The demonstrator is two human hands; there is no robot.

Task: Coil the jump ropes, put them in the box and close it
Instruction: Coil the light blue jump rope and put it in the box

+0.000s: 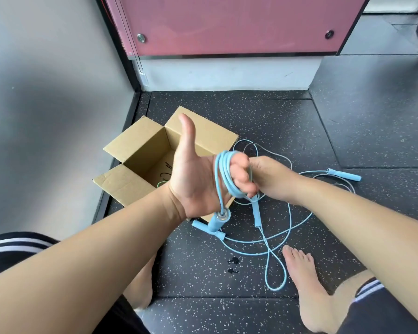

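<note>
The left forearm (94,249) comes in closest, lifting the left hand (193,182) palm-up with the thumb out, so that its curled fingers work as a spool. Several turns of the blue jump rope (223,174) are wound round them, and one handle (216,221) dangles below the wrist. The right hand (273,179) has its grip pinched on the cord just beside those fingers, apparently to feed the next turn. The loose cord (276,289) sprawls on the floor (348,116). The open box (135,145) stands just behind the left hand, flaps up, with thin cords (165,175) inside.
</note>
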